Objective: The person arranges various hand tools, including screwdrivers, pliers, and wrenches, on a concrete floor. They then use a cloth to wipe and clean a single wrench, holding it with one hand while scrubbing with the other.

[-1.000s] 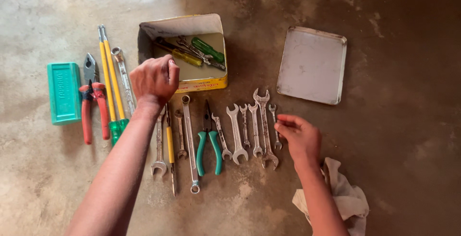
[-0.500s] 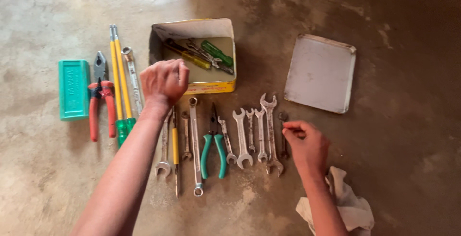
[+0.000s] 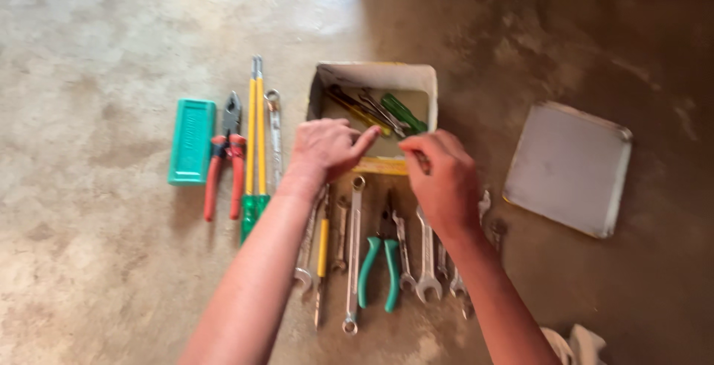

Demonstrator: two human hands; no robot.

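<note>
My left hand [image 3: 326, 149] hovers at the front edge of an open yellow tin box [image 3: 379, 75], its index finger stretched toward the box's front wall, and it holds nothing I can see. My right hand [image 3: 440, 183] is beside it, fingers curled at the same edge; blur hides whether they pinch anything. Inside the box lie a green-handled screwdriver [image 3: 404, 112] and other small tools. Below both hands a row of spanners [image 3: 427, 261] and teal-handled pliers [image 3: 375, 268] lies on the concrete floor.
The box's flat metal lid [image 3: 569, 168] lies to the right. To the left are two long yellow-shafted screwdrivers [image 3: 255, 134], red-handled pliers [image 3: 223, 164] and a green plastic case [image 3: 192, 140]. A white cloth [image 3: 576, 344] sits at the bottom right.
My right hand has left the right end of the spanner row and moved up to the box's front edge beside my left hand. The camera has shifted, so everything sits further right and lower.
</note>
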